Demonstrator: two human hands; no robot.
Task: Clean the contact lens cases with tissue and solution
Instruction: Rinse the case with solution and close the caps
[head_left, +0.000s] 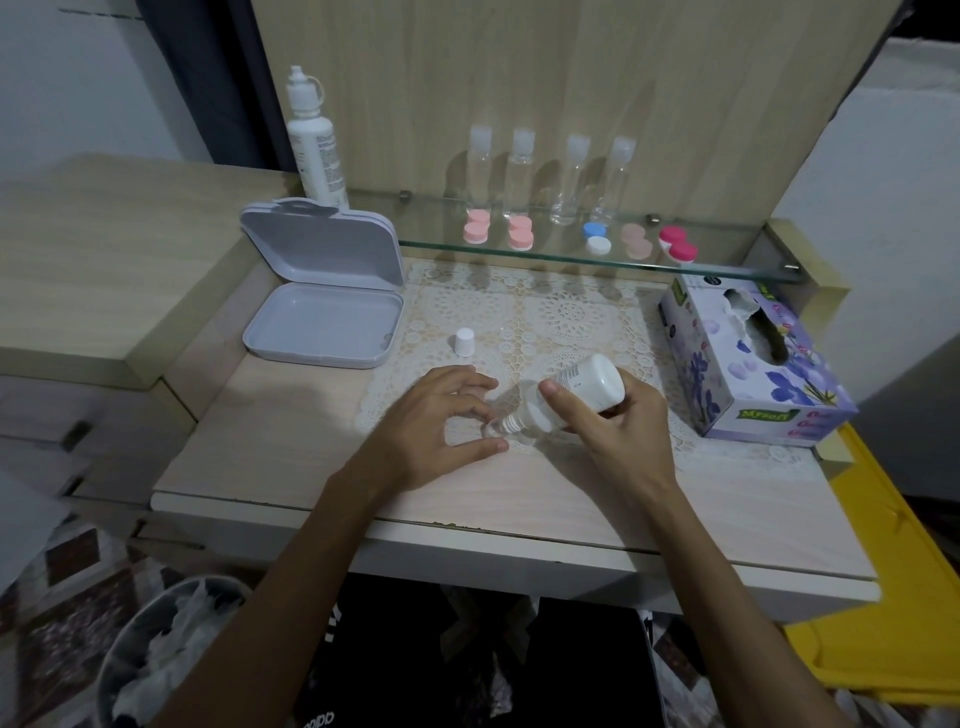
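The right hand is wrapped around a white solution bottle, thumb across its body, tipping it so the nozzle points down and to the left. The left hand sits just beside it on the tabletop, fingers and thumb curved around a small clear contact lens case that lies right under the nozzle; the case is transparent and blurred, so its exact outline is hard to make out, but the fingertips appear to pinch it in place. Both hands work over a white lace mat. A small white cap stands upright on the mat's left edge, well apart from the bottle. Further left lies an open grey hinged box, its lid raised. To the right, near the tabletop's edge, stands a floral tissue box with a torn opening on top. Behind the mat runs a glass shelf carrying a row of lens cases: two pale pink pairs, a blue and white case, a peach case and a bright pink case. Four clear bottles with white caps stand behind them, and a tall white bottle stands at the shelf's left end. Below the tabletop, at lower left, is a bin holding crumpled white tissue.
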